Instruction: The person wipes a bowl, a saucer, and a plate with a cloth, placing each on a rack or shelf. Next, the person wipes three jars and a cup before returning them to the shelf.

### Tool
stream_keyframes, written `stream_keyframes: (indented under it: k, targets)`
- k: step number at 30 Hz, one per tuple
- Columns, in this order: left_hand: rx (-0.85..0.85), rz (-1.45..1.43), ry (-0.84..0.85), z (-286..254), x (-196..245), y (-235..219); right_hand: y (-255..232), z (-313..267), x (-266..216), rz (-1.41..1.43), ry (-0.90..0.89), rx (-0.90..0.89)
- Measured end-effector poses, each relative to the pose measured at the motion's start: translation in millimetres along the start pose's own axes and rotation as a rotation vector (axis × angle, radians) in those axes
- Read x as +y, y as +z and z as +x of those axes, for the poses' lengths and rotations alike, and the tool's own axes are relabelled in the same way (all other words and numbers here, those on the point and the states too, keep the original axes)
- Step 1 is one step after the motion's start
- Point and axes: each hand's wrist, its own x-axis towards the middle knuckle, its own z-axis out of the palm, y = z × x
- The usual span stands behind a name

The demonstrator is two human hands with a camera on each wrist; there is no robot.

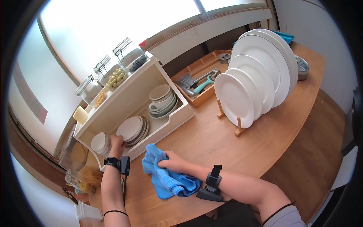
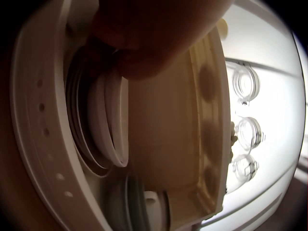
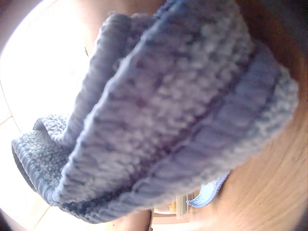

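Note:
My left hand (image 1: 116, 143) reaches into a cream shelf unit (image 1: 149, 145), between a stack of white bowls (image 1: 100, 142) and a stack of plates (image 1: 129, 128). In the left wrist view, the thumb of that hand (image 2: 159, 38) lies at the end of the upper white dishes (image 2: 111, 120), and its fingers curl round their edge in shadow. My right hand (image 1: 174, 162) grips a bunched blue cloth (image 1: 166, 181) over the front of the wooden table. Folds of the cloth (image 3: 159, 110) fill the right wrist view and hide the fingers there.
White plates (image 1: 234, 100) stand upright in a wooden rack (image 1: 239, 131) at right. Behind it lies a wooden utensil tray (image 1: 196, 100). More bowls and a cup (image 1: 162, 104) sit in the shelf unit; glass jars (image 1: 107, 70) line its top. A white container (image 1: 87, 211) stands at lower left.

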Motion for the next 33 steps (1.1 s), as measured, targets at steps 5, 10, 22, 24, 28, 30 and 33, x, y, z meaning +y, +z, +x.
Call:
stream_keyframes:
  k: [5, 10, 22, 24, 28, 30, 33]
  targets:
    - [0.144, 0.504, 0.285, -18, 35, -15, -1, 7, 13, 0.003, -0.042, 0.028]
    - [0.144, -0.005, 0.404, -90, 75, -19, -6, 4, -1, -0.002, -0.082, 0.107]
    - [-0.763, -0.884, -0.149, -259, -3, -12, -13, -1, -26, -0.082, -0.170, 0.430]
    - [-0.921, -1.000, -0.155, -262, -10, -12, -15, 0, -22, -0.198, -0.183, 0.437]
    - [-0.874, -1.011, -0.120, -266, -17, -9, -13, -2, -21, -0.510, -0.130, 0.417]
    - [-0.827, -0.957, -0.051, -269, -20, -8, -9, -1, -24, -0.633, -0.145, 0.387]
    - [-0.724, -0.797, 0.009, -273, -32, -4, 6, -2, -25, -0.813, -0.295, 0.336]
